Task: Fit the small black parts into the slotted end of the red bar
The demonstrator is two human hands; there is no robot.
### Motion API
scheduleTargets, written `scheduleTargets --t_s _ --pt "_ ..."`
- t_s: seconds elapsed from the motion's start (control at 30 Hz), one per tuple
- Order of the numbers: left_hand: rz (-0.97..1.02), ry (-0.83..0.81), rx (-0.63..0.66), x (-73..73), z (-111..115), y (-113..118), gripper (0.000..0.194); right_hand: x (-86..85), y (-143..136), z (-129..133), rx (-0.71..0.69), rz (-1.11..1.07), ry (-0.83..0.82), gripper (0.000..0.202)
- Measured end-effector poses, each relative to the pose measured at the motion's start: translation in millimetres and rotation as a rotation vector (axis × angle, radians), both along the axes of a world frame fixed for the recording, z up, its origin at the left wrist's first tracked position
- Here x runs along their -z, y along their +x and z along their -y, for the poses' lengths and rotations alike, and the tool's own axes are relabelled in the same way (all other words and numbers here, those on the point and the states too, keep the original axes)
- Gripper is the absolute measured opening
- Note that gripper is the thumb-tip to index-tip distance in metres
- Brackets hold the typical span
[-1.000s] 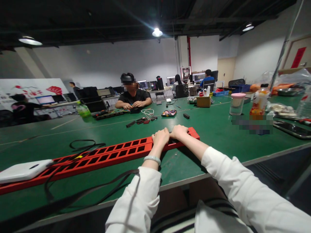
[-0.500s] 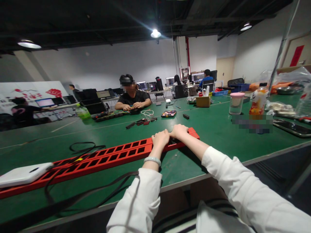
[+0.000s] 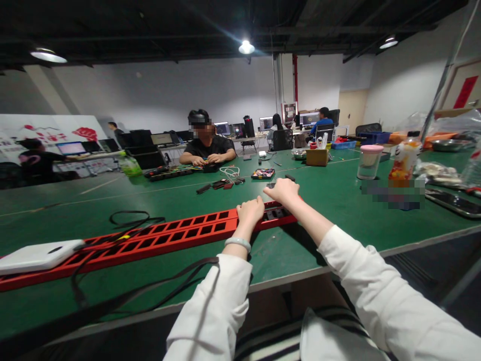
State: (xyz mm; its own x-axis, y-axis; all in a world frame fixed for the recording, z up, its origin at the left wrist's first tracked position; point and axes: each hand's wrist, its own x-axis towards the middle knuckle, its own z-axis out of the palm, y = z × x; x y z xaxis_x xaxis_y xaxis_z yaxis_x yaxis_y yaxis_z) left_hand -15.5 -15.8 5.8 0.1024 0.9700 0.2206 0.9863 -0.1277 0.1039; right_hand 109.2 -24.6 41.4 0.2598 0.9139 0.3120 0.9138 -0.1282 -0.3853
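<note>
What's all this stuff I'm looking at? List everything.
Table: one, green, foreground
Slotted frame: one or two, red, at hands
White device: one, white, frame's left end
Straps: several, black, lower left
Green bottle: one, green, far left
Small pieces: several, dark, mid-table
Patterned tray: one, multicoloured, beyond hands
Box: one, brown, far side
Lidded cup: one, clear with pink, right
Drink bottle: one, orange-white, beside cup
Ceiling lamps: three, white, overhead
Monitors: several, black, background
People: several, mostly dark clothing, beyond table
Left hand: one, white sleeve, on frame
Right hand: one, white sleeve, frame's right end, dark piece at thumb
</note>
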Motion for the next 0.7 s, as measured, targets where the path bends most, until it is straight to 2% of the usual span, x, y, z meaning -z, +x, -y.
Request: scheduleTargets --t_s 0.17,0.47,0.7 --pt "-0.007 -0.006 -0.018 0.4 2.1 0.6 0.057 13.5 20.2 -14.6 0.057 -0.017 0.027 0.061" --pt "0.011 -0.006 -0.001 1.3 1.1 -1.1 0.056 33.9 78.6 -36.3 0.293 -0.175 -0.141 0.068" --pt "-0.010 0.007 0.015 2.8 -0.3 -2.1 0.053 45.1 97.9 -41.6 0.410 -0.223 -0.309 0.080"
